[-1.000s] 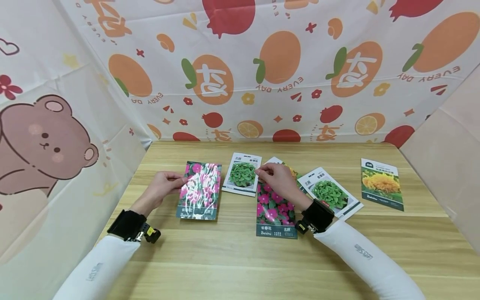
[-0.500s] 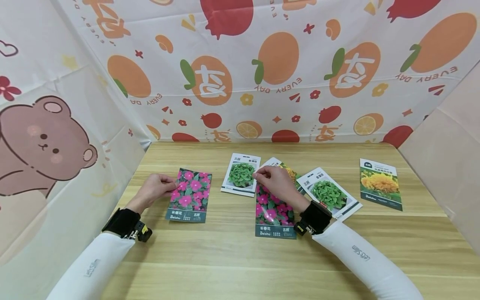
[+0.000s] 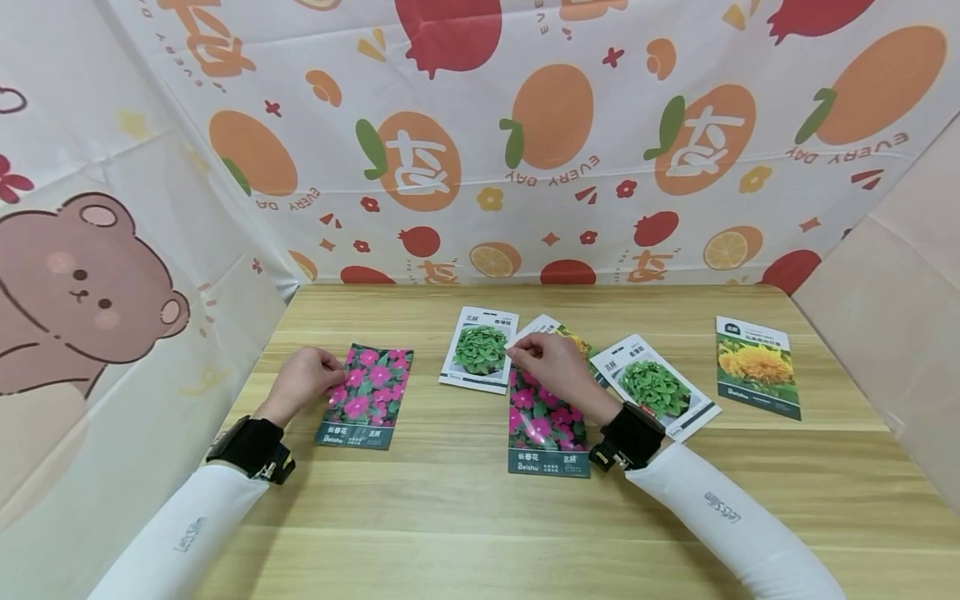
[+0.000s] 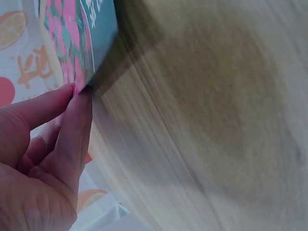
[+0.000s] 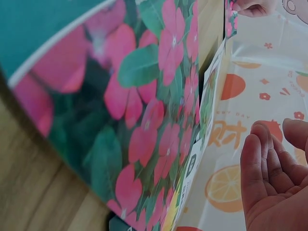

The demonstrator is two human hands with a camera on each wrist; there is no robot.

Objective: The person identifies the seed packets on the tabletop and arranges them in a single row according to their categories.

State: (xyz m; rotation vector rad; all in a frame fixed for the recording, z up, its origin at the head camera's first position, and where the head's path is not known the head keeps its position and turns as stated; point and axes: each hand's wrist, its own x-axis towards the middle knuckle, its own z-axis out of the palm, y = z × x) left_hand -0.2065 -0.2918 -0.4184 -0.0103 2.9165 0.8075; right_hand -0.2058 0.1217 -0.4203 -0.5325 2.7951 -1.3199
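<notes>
At the far left of the wooden table, the left hand pinches the upper left edge of a pink-flower seed packet between thumb and fingertips; the left wrist view shows the thumb and a finger closed on the packet's edge. This packet lies on the table, slightly tilted, with its dark label band toward the person.

Next to the right, well apart from that packet, a green-leaf seed packet lies flat, farther back on the table. Just beside it comes the right hand, its fingers curled and its fingertips meeting at the top edge of a second pink-flower packet, which stretches from under the hand toward the person. The head view suggests a pinch on that top edge, but the right wrist view shows the fingers only loosely bent beside the packet, so I cannot tell whether the hand truly grips it. A packet with a yellow print peeks out from behind the right hand, mostly hidden.

Further right, another green-leaf packet lies at an angle, partly under the right wrist. Well apart, at the far right, a yellow-flower packet lies flat on its own
</notes>
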